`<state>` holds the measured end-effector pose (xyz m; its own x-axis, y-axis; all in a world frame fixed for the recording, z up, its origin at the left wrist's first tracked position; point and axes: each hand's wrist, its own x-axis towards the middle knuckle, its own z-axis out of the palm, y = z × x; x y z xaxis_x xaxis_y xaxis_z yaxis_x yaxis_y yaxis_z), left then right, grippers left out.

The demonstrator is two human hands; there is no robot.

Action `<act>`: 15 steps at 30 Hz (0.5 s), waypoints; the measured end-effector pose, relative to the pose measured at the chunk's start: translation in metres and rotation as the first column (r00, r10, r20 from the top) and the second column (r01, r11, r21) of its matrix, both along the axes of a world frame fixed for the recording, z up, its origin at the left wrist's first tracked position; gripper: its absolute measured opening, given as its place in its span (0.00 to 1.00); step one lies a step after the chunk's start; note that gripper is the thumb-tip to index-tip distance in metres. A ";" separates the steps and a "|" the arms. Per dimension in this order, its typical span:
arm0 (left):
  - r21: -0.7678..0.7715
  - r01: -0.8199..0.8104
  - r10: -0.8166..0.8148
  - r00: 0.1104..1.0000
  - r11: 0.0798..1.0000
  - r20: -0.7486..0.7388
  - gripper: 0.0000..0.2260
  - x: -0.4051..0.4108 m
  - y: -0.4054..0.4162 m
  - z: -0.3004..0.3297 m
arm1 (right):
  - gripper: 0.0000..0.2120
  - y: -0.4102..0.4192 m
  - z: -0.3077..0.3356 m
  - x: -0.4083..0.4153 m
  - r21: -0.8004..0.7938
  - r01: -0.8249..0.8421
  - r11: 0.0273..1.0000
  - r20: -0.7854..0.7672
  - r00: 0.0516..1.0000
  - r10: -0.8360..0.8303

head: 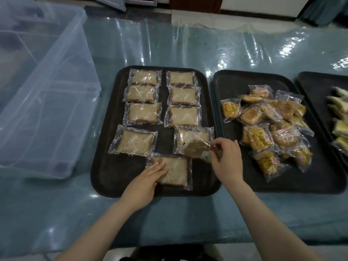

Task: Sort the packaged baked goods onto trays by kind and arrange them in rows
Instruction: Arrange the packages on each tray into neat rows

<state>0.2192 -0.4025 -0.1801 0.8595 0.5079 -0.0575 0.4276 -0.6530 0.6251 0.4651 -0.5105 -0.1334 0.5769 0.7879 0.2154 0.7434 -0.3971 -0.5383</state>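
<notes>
A black tray [105,172] in front of me holds several clear-wrapped cake slices in two columns. My left hand [145,180] lies flat with straight fingers on the nearest slice [174,171], at the tray's front. My right hand [227,161] pinches the wrapper edge of a small round brown pastry [195,148], lifted over the lowest right-column slice [190,135]. A second black tray [233,81] to the right carries a loose pile of yellow-wrapped pastries [271,125].
A large clear plastic bin [43,91] stands at the left on the blue plastic-covered table [169,219]. A third black tray [312,81] with more wrapped goods [339,113] sits at the far right edge.
</notes>
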 end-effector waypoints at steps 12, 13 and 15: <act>0.201 -0.130 0.154 0.982 0.971 -0.111 0.28 0.019 -0.014 0.010 | 0.30 -0.015 0.007 -0.011 -0.396 -0.376 0.838 -0.070 0.922 0.380; 0.206 -0.101 0.140 0.972 0.973 -0.188 0.34 0.027 -0.018 0.008 | 0.34 -0.016 0.003 -0.011 -0.414 -0.408 0.813 -0.097 0.908 0.407; 0.191 -0.066 0.130 0.930 0.979 -0.345 0.45 0.042 -0.028 0.005 | 0.34 -0.018 -0.006 -0.013 -0.419 -0.432 0.799 -0.117 0.898 0.424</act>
